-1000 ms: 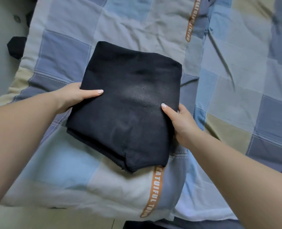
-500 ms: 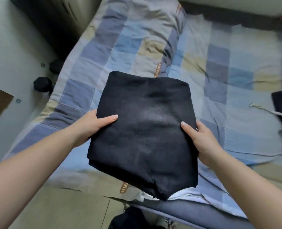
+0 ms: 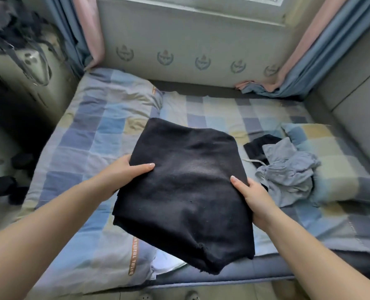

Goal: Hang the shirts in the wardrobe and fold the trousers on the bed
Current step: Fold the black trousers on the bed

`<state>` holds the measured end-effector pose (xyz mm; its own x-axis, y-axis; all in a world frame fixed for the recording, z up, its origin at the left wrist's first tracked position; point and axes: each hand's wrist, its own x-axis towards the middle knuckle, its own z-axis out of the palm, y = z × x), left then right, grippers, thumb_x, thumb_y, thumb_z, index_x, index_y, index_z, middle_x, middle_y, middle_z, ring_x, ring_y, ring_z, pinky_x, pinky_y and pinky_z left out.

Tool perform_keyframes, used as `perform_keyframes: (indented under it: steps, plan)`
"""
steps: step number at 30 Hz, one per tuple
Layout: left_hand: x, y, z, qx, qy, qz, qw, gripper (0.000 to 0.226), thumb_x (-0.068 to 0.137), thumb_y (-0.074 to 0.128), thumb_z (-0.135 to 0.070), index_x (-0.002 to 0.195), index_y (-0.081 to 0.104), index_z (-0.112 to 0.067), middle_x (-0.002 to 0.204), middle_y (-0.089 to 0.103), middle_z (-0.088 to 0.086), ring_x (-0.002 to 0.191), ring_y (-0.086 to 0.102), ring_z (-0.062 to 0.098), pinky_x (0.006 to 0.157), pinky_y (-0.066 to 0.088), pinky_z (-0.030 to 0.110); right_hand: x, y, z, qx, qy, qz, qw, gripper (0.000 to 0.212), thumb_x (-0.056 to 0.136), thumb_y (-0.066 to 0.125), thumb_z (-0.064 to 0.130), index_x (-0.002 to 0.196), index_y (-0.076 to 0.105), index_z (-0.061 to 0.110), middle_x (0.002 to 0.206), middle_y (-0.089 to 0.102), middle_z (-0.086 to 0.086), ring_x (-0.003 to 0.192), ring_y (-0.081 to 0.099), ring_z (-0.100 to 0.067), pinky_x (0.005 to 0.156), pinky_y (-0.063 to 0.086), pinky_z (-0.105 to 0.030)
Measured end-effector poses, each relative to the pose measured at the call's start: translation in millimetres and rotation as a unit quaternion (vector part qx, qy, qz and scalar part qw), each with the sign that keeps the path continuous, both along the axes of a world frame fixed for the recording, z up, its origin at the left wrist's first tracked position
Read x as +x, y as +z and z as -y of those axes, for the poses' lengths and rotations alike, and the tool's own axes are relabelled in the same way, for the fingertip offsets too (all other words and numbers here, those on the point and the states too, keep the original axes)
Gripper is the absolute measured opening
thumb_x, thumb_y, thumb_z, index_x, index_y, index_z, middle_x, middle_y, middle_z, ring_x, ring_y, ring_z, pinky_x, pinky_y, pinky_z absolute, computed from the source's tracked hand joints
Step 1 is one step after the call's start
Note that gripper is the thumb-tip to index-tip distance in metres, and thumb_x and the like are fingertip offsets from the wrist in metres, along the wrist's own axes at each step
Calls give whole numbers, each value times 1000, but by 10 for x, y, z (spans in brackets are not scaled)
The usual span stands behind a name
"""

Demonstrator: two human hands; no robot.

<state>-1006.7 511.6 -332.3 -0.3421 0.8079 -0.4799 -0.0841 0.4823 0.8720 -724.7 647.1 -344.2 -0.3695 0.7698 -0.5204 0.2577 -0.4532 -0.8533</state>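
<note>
— Two hands on one bundle. On the left of centre, the left hand (image 3: 123, 175) grips the folded black trousers (image 3: 186, 191) by their left edge, thumb lying on top, fingers tucked under.

— And the other?

— The right hand (image 3: 252, 197) clamps the right edge the same way, thumb up. The hands sit well apart, the bundle spanning between them at frame centre, held above the checked bed cover (image 3: 89, 135).

— Which way does it run?

— Its longer side runs from the near corner, lower centre, away toward the upper middle of the frame. Neither hand looks nearer; they hold it evenly.

— So where does it go?

— My guess: straight ahead and down onto the bed, or toward the crumpled grey garment (image 3: 288, 169) at the right, which lies just beside the right hand with something dark (image 3: 257, 145) behind it.
</note>
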Motion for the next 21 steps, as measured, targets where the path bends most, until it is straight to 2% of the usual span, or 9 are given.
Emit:
perform_keyframes:
  steps: [3,5,8,11,14,17,21]
  plan:
    - [82,188,-95,13,-40,-1,999,22,85,69,-28,106,64,-25,98,74,-3,85,72,12,72,53,25,183,222,128,18,-42,-4,999,27,91,61,30,113,63,15,103,73,-4,93,70,-21,72,56,-32]
    - [123,289,-136,19,-67,0,998,26,84,70,-29,108,64,-23,98,75,-3,87,72,14,76,54,28,289,327,243,36,-72,-9,997,29,91,60,28,116,62,14,104,73,-6,94,70,-21,73,57,-32]
    - [228,475,-228,38,-110,-4,993,22,85,70,-27,106,66,-21,96,75,-2,92,71,18,85,54,33,472,515,429,63,-132,-21,989,24,92,59,24,113,62,12,101,73,-7,86,71,-19,64,57,-26]
    - [440,652,-310,57,-159,-10,986,21,85,70,-25,105,68,-20,97,75,0,92,71,19,89,53,36,723,652,639,89,-185,-17,979,24,90,60,26,109,64,12,101,72,-8,87,70,-20,70,59,-31]
    - [753,788,-401,73,-210,-14,975,25,84,71,-25,108,66,-17,97,75,1,90,72,19,88,54,36,1078,766,894,118,-236,7,964,28,86,64,33,107,65,13,103,72,-7,93,69,-22,84,56,-38]
    - [1178,895,-479,81,-269,-17,960,29,83,72,-28,109,65,-17,97,75,1,89,72,19,89,54,38,1494,845,1207,132,-290,8,948,20,91,60,27,105,66,13,97,74,-4,90,70,-19,77,57,-31]
    - [1949,991,-481,83,-356,-14,931,29,83,71,-29,109,64,-19,97,75,0,89,72,19,89,54,39,2147,892,1741,143,-373,30,916,26,90,61,30,109,66,13,99,74,-2,91,71,-17,74,55,-28]
